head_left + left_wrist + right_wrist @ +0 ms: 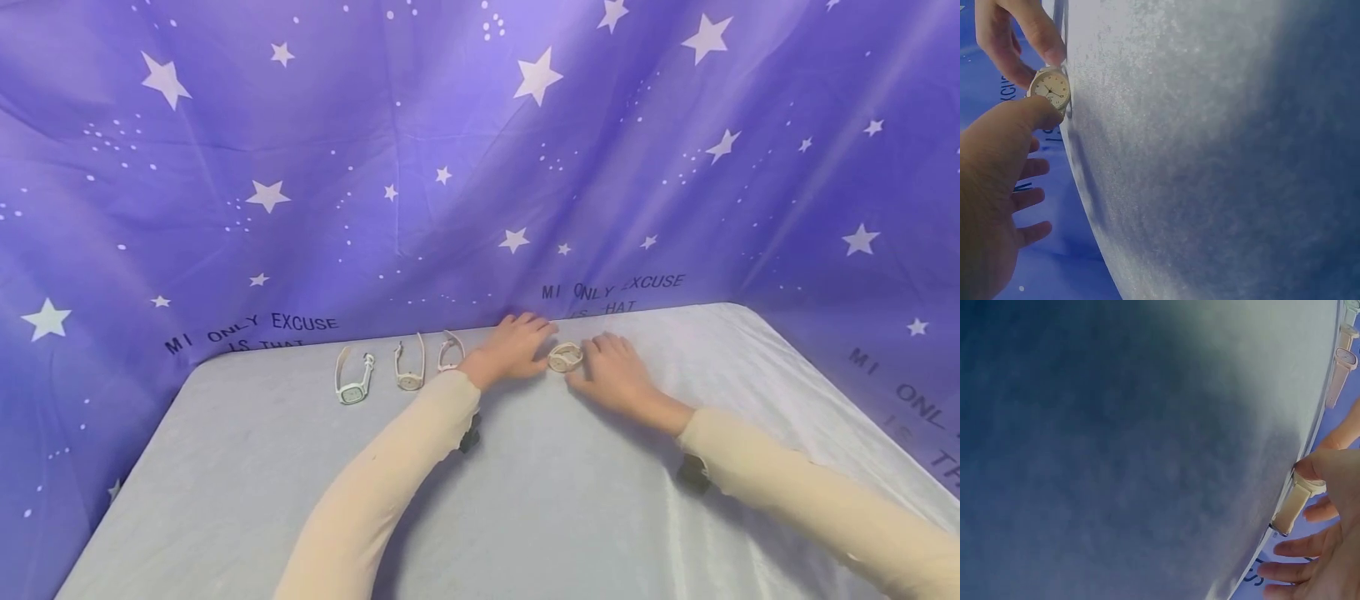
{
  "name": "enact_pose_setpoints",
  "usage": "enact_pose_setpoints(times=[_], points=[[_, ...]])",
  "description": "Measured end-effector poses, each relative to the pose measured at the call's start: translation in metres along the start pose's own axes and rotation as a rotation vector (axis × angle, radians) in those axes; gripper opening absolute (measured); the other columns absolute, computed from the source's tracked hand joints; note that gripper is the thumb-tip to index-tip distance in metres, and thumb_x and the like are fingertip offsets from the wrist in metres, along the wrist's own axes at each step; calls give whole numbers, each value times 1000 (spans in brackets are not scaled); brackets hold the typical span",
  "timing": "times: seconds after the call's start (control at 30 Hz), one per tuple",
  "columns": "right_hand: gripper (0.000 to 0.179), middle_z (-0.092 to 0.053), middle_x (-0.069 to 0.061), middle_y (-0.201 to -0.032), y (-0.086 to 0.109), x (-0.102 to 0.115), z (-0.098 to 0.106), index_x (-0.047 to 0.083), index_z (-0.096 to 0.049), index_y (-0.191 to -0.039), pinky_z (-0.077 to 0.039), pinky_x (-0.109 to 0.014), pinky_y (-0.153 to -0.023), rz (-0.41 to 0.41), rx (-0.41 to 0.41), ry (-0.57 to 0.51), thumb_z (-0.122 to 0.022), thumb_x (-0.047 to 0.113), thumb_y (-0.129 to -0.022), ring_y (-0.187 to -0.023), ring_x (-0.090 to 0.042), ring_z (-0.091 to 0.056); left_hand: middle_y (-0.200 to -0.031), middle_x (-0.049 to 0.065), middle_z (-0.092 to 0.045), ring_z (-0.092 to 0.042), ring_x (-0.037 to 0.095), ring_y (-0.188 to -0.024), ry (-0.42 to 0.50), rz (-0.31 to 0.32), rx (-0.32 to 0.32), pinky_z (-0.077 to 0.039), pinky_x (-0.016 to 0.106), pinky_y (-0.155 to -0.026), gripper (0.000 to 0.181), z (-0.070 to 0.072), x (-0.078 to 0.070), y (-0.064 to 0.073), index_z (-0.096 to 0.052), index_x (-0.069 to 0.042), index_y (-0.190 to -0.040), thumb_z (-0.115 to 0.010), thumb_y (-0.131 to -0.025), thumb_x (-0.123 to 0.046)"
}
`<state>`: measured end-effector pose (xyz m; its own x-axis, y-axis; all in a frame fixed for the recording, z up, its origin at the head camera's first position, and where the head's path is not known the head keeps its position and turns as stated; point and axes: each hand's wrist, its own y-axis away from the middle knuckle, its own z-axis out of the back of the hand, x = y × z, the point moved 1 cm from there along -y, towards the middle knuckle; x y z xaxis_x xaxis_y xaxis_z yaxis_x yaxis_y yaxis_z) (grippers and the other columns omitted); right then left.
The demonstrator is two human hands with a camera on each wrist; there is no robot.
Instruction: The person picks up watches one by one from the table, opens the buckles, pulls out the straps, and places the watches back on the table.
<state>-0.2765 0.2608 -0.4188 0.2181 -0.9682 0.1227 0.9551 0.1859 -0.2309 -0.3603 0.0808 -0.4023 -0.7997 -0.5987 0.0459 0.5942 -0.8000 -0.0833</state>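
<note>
A cream wristwatch [565,357] with a round face stands on its strap near the table's back edge, between my two hands. In the left wrist view, the thumb of my left hand [991,156] overlaps the lower edge of the watch face [1051,87], its other fingers loosely spread. My right hand [618,375] has thumb and forefinger about the watch's other side. Its remaining fingers extend apart in the right wrist view, where the strap [1291,509] shows. The exact contact behind the watch is hidden.
Left of my left hand, a pink watch [448,358], a cream watch [409,381] and a pale green watch [352,392] stand in a row. A grey cloth covers the table [570,508]. Close behind hangs a purple star-patterned curtain [450,125].
</note>
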Motion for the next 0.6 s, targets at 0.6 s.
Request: enact_pose_setpoints(times=[0.6], points=[[33, -66, -18, -92, -3, 1, -4, -7, -65, -107, -52, -53, -86, 61, -112, -91, -69, 19, -89, -87, -36, -62, -154, 1, -52, -43, 23, -145, 93, -2, 33, -35, 53, -122, 54, -4, 0, -2, -49, -18, -151, -60, -99, -32]])
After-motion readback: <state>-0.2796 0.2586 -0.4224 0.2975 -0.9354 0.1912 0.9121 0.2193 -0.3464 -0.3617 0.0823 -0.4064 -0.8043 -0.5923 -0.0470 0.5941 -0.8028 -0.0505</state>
